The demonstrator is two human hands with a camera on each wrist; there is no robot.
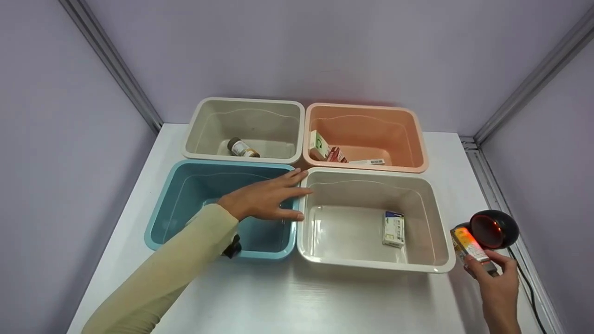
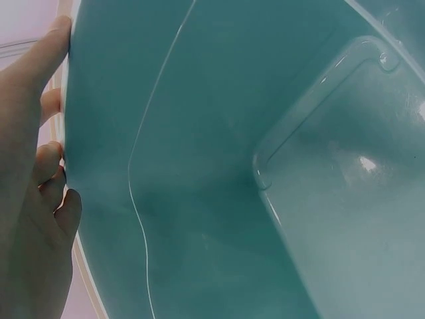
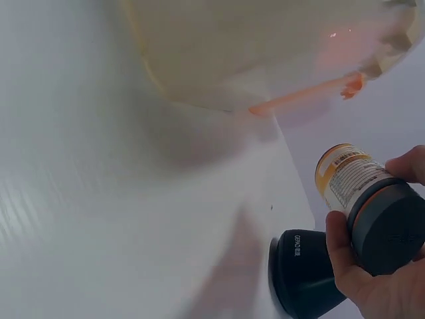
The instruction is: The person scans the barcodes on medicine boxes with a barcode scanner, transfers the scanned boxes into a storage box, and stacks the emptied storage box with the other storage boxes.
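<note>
My right hand (image 1: 499, 278) grips a pill bottle (image 1: 468, 243) by its capped end, thumb and fingers around it. In the right wrist view the pill bottle (image 3: 352, 176) shows a white and orange label and a dark cap. Its labelled side faces the black barcode scanner (image 1: 494, 229), whose red light falls on the label. Spread fingers of my left hand (image 1: 264, 197) rest across the adjoining rims of the blue bin (image 1: 160, 222) and the front white bin (image 1: 371, 265). The left wrist view has the left hand (image 2: 36, 159) at the blue bin's edge.
A small medicine box (image 1: 393, 228) lies in the front white bin. Behind, a grey-beige bin (image 1: 197, 134) contains a dark-capped bottle (image 1: 242, 147), and a peach bin (image 1: 413, 139) contains several boxes. The scanner's cable (image 1: 529, 287) runs along the table's right edge. Walls enclose the back and sides.
</note>
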